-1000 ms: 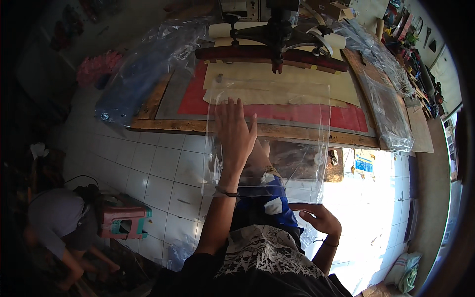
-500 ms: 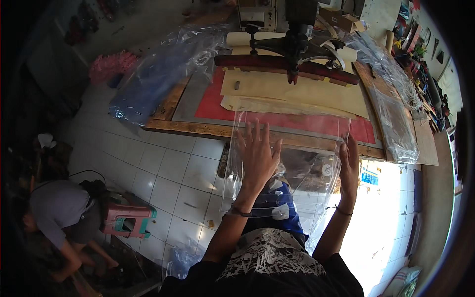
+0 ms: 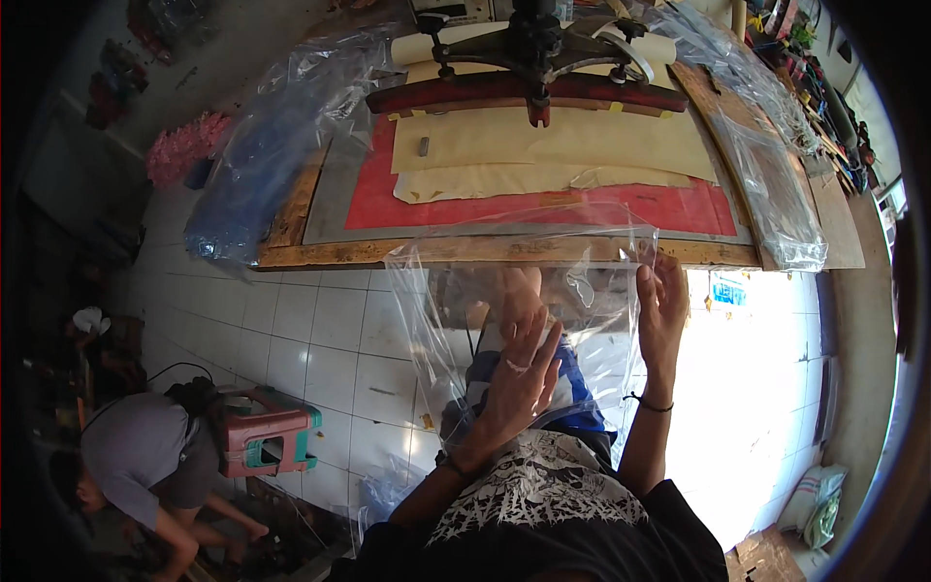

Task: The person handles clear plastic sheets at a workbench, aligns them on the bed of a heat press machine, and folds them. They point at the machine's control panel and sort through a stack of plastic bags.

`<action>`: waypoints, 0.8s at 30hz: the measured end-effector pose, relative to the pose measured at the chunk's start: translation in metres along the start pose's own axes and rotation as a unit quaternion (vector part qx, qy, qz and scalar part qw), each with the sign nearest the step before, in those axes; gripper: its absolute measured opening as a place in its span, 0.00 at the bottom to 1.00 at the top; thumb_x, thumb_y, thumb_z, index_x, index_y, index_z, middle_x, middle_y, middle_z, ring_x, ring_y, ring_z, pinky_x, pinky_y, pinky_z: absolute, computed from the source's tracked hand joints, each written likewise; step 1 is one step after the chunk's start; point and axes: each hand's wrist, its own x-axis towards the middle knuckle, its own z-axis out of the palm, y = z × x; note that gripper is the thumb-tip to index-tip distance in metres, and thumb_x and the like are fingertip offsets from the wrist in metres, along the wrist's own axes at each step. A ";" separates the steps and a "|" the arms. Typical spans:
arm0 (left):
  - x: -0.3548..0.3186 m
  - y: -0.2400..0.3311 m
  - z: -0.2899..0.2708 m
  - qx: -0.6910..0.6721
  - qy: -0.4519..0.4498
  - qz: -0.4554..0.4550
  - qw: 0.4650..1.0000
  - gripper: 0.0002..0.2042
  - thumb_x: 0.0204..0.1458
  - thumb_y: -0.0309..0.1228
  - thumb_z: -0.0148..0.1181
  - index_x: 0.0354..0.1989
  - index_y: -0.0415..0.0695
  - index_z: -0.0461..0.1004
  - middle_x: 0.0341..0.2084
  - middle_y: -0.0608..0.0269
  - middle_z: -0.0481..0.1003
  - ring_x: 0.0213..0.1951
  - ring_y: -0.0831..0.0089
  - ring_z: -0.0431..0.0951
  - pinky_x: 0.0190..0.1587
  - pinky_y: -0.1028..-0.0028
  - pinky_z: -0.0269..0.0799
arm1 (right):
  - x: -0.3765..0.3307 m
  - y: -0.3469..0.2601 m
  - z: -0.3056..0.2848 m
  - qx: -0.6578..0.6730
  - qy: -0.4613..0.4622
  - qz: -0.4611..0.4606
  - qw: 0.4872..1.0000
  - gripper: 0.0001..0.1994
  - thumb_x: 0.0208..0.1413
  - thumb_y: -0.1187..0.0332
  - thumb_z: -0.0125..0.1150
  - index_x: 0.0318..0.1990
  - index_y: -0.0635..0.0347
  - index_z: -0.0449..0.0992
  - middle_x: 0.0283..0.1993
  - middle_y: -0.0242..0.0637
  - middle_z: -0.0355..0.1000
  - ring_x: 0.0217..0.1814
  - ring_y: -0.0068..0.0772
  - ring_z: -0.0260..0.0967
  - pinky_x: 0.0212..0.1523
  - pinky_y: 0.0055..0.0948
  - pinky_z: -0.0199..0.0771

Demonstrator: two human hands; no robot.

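L hand (image 3: 521,386), nearer the torso (image 3: 538,495), fingers loosely spread, overlaps the clear plastic sheet (image 3: 585,287); can't tell if it's over or under. Sheet's long axis runs approx. L–R, ahead of the torso; R hand (image 3: 661,303), apart from L, pinches its R edge. Far edge blurs vs. wooden table (image 3: 339,255); red sheet (image 3: 465,210) beyond, partly under tan paper (image 3: 553,145).

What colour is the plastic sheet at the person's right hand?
The plastic sheet is clear and colourless, as the head view shows.
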 end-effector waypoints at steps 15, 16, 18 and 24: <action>-0.098 -0.058 -0.041 -0.398 -0.490 -0.094 0.770 0.24 0.65 0.44 0.47 0.66 0.47 0.62 0.67 0.53 0.60 0.70 0.61 0.55 0.69 0.65 0.51 | 0.003 -0.014 -0.050 0.168 0.094 -0.048 0.980 0.12 0.65 0.64 0.52 0.39 0.68 0.67 0.50 0.47 0.67 0.60 0.38 0.65 0.69 0.49 0.56; -0.090 -0.064 -0.073 -0.394 -0.514 -0.154 0.746 0.24 0.65 0.45 0.48 0.66 0.47 0.63 0.64 0.54 0.64 0.66 0.62 0.62 0.67 0.65 0.56 | 0.003 -0.013 -0.054 0.156 0.118 -0.066 0.978 0.12 0.65 0.65 0.51 0.39 0.68 0.67 0.50 0.47 0.67 0.60 0.39 0.65 0.69 0.50 0.56; -0.072 -0.072 -0.129 -0.379 -0.405 -0.229 0.800 0.22 0.61 0.41 0.58 0.60 0.44 0.70 0.53 0.59 0.75 0.56 0.68 0.73 0.59 0.68 0.66 | 0.005 -0.002 -0.064 0.149 0.084 -0.087 0.981 0.07 0.68 0.65 0.48 0.40 0.56 0.68 0.59 0.48 0.69 0.67 0.43 0.61 0.70 0.57 0.52; 0.002 -0.067 -0.134 -0.404 0.090 -0.116 0.903 0.29 0.52 0.33 0.67 0.59 0.37 0.62 0.58 0.53 0.68 0.60 0.62 0.68 0.64 0.62 0.60 | 0.004 0.000 -0.057 0.131 0.066 -0.084 0.986 0.15 0.64 0.61 0.52 0.38 0.68 0.68 0.57 0.53 0.66 0.62 0.47 0.65 0.66 0.48 0.62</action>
